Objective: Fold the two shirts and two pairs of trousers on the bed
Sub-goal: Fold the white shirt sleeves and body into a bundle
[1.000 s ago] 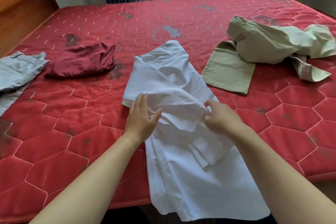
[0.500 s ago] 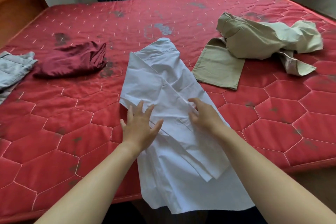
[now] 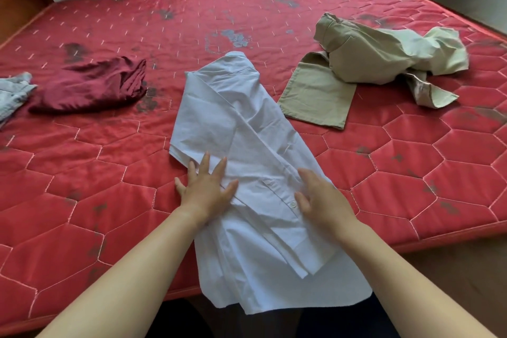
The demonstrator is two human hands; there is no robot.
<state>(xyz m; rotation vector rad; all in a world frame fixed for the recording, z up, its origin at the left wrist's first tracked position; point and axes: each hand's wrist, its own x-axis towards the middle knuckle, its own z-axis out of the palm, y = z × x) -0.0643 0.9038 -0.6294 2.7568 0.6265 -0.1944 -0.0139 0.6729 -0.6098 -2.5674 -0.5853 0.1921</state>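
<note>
Seen from the head camera, the step looks like flattening the folded-in sides. It will likely go best if both palms sweep outward along the strip and keep the long edges parallel before the hem is brought up.

The left hand (image 3: 204, 186) presses flat and the right hand (image 3: 323, 200) rests by the buttons; each grip is spread and pinches nothing.

The white button-front cotton shirt (image 3: 236, 123) is creased and narrow. It lies mid-front on the red quilted bed (image 3: 82, 173), collar away from the person, hem overhanging the near edge.

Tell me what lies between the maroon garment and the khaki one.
The upper part of the white shirt, flat on the mattress, in the head view.
</note>
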